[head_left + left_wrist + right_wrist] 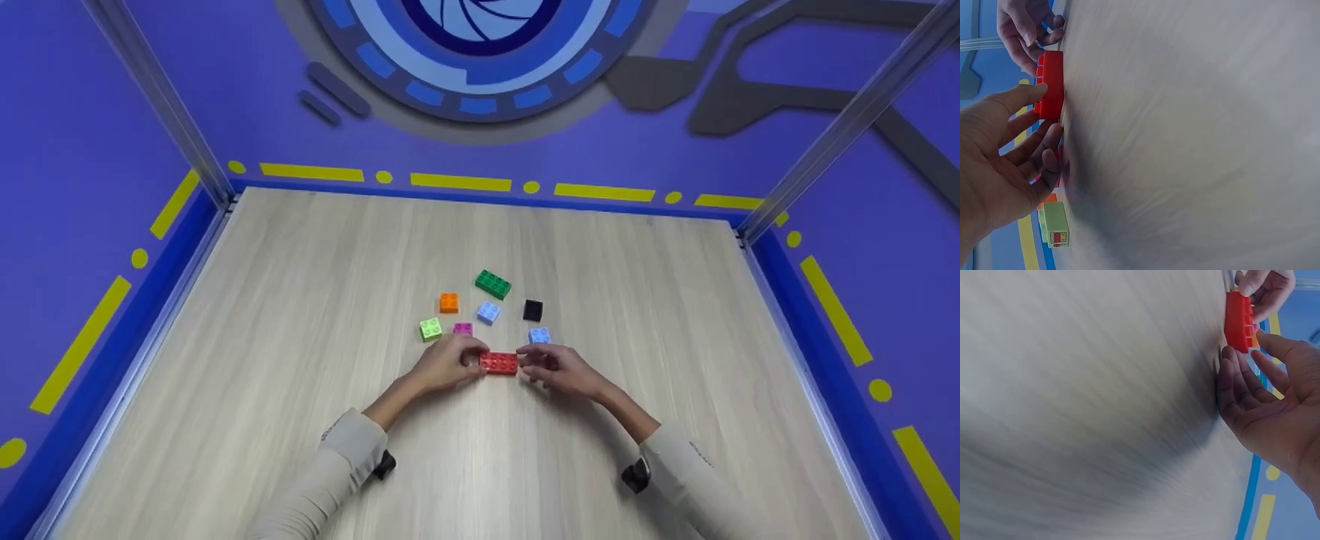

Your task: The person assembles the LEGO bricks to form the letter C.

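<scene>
A red toy building brick [499, 363] with two rows of studs lies flat on the wooden table. My left hand [448, 363] pinches its left end; in the left wrist view the thumb presses the near side. At the brick's other end is my right hand [564, 370], its fingers loosely bent around nothing. The right wrist view shows those fingertips close to the red brick [1238, 322], and whether they touch it is hard to tell. Just beyond the left hand sits a magenta brick [463, 328], partly hidden. A light blue brick [539, 335] stands behind the right hand.
Farther back are a long green brick [493, 284], an orange brick [448, 302], a second light blue brick [488, 312] and a black brick [533, 310]. A lime green brick [430, 328] lies at the left. Blue-purple walls [600, 157] border the table.
</scene>
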A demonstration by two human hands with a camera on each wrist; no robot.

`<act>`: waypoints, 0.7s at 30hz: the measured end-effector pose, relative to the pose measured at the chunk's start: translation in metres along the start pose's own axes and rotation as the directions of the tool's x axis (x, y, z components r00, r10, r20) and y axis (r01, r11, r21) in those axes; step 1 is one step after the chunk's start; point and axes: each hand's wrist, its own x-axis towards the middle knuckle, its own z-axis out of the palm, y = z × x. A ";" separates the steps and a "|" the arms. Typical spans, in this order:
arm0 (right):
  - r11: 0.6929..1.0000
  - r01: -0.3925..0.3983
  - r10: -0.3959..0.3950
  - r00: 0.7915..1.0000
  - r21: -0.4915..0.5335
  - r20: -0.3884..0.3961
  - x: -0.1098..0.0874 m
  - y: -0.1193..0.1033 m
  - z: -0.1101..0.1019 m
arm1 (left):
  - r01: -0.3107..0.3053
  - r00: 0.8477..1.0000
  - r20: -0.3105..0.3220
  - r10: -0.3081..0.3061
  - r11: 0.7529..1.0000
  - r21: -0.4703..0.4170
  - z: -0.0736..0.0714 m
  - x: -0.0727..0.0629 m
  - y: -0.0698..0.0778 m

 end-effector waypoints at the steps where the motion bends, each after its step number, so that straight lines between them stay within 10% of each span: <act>1: 1.000 0.009 -0.009 1.000 0.007 -0.002 0.000 0.000 -0.002 | -0.003 1.000 0.001 0.003 1.000 0.002 0.000 0.001 0.000; 21: 0.995 0.068 -0.085 0.953 -0.068 -0.290 0.013 0.008 -0.033 | -0.070 0.998 0.001 0.070 0.998 0.010 0.002 0.004 -0.002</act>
